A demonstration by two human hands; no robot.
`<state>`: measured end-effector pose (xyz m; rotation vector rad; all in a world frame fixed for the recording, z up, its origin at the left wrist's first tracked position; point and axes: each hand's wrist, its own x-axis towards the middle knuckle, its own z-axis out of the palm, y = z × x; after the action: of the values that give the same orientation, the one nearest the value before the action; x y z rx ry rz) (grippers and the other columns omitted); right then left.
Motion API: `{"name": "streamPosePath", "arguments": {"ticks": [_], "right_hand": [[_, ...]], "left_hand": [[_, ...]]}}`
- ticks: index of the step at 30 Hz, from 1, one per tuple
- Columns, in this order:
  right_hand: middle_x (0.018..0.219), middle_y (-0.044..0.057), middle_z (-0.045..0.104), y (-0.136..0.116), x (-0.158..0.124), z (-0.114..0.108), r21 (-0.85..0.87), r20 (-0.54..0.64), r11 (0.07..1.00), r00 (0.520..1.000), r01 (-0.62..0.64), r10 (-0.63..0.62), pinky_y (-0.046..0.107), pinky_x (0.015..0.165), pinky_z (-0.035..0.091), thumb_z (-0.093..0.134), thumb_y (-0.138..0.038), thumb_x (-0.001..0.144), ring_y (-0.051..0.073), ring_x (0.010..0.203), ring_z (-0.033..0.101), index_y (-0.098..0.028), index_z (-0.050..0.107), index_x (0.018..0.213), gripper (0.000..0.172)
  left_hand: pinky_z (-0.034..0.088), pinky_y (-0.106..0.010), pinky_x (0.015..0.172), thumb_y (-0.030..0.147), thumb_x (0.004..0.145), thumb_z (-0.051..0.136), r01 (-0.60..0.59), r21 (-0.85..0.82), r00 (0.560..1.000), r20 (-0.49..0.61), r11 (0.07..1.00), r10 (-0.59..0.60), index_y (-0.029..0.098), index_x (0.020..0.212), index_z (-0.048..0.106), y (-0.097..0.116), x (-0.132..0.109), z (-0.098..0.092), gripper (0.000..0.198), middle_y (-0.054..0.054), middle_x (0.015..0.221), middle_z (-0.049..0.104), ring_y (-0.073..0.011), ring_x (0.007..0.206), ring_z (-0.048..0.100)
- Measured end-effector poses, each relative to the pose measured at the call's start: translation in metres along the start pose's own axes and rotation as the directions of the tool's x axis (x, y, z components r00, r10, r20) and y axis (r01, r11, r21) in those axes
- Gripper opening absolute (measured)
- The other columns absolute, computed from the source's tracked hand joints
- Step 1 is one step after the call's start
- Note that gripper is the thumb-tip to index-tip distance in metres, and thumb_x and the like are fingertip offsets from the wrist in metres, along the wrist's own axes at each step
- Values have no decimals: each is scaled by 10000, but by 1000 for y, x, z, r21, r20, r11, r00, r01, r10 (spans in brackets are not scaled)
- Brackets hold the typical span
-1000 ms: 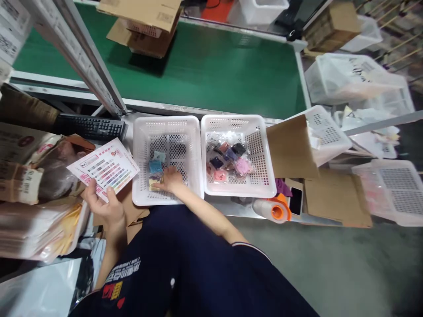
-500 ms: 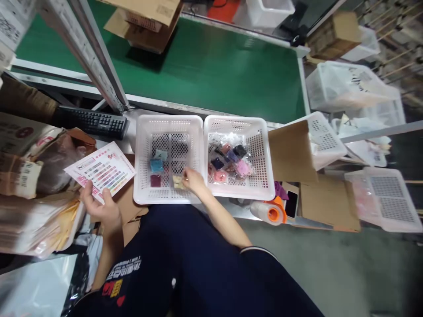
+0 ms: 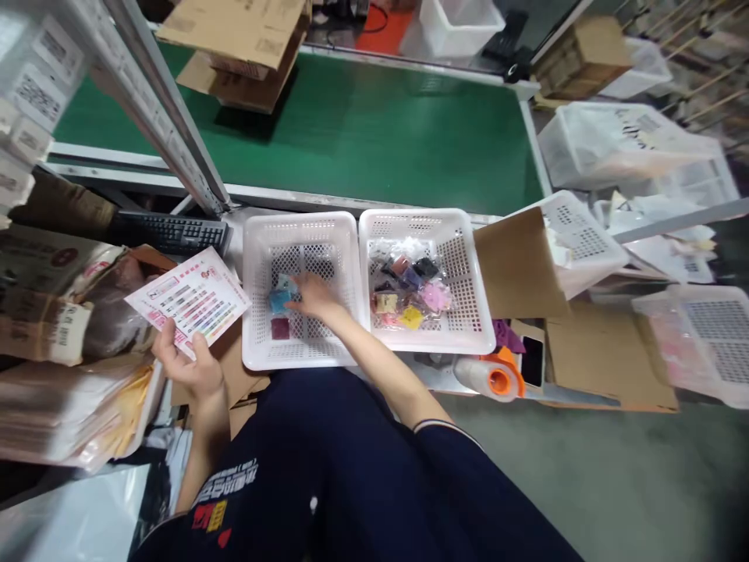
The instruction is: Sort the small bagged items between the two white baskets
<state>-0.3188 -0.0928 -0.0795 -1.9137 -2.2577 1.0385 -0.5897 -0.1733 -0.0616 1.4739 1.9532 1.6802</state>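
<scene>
My left hand (image 3: pixel 190 363) holds a printed colour card (image 3: pixel 196 300) by its lower edge, thumb and fingers closed on it. Inside the left white basket (image 3: pixel 251 339), my right hand (image 3: pixel 310 295) reaches to the blue packet (image 3: pixel 279 300), its fingers apart around the packet's right side. A pale blue packet (image 3: pixel 285 282) touches the blue one, and a dark red packet (image 3: pixel 280 329) lies below them. The right white basket (image 3: pixel 430 340) holds several small bagged pieces, among them a yellow one (image 3: pixel 411 317), a pink one (image 3: pixel 436 297) and a cream one (image 3: pixel 385 303).
Behind the baskets runs a green conveyor belt (image 3: pixel 374 133) with a cardboard box (image 3: pixel 239 31) on it. A black keyboard (image 3: pixel 169 232) lies at left. To the right are a cardboard flap (image 3: pixel 518 269), an orange tape dispenser (image 3: pixel 500 380) and a phone (image 3: pixel 532 361).
My right hand has moved left from the cream packet's place to the blue packets. The cream packet has left the left basket; cream and yellow packets now show in the right basket.
</scene>
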Motion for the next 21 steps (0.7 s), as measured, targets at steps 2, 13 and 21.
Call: {"name": "streamPosePath", "arguments": {"ticks": [2, 13, 21], "right_hand": [[1708, 188, 385, -21, 29, 15, -36, 40, 999, 999, 7, -6, 556, 1252, 360, 874, -417, 860, 403, 1563, 344, -209, 523, 1572, 820], [1159, 108, 737, 25, 3, -11, 50, -66, 996, 994, -80, 83, 325, 901, 541, 607, -186, 934, 222, 1050, 671, -175, 677, 1122, 201], [1630, 360, 383, 110, -101, -78, -13, -712, 886, 626, -463, 317, 800, 1172, 299, 642, -460, 950, 543, 1537, 327, -62, 568, 1410, 613]], "left_hand": [[520, -518, 1178, 383, 898, 711, -81, -6, 992, -98, 997, 80, 114, 1392, 612, 2, 0, -8, 571, -179, 1384, 575, -351, 1396, 589], [523, -527, 1178, 387, 833, 763, 153, 66, 958, -256, 986, -131, 211, 1317, 702, -19, -19, -61, 519, -126, 1317, 695, -355, 1351, 651], [498, -514, 1211, 281, 812, 744, 98, -27, 968, -231, 995, -101, 118, 1310, 677, -15, 2, -19, 528, -157, 1350, 661, -336, 1376, 626]]}}
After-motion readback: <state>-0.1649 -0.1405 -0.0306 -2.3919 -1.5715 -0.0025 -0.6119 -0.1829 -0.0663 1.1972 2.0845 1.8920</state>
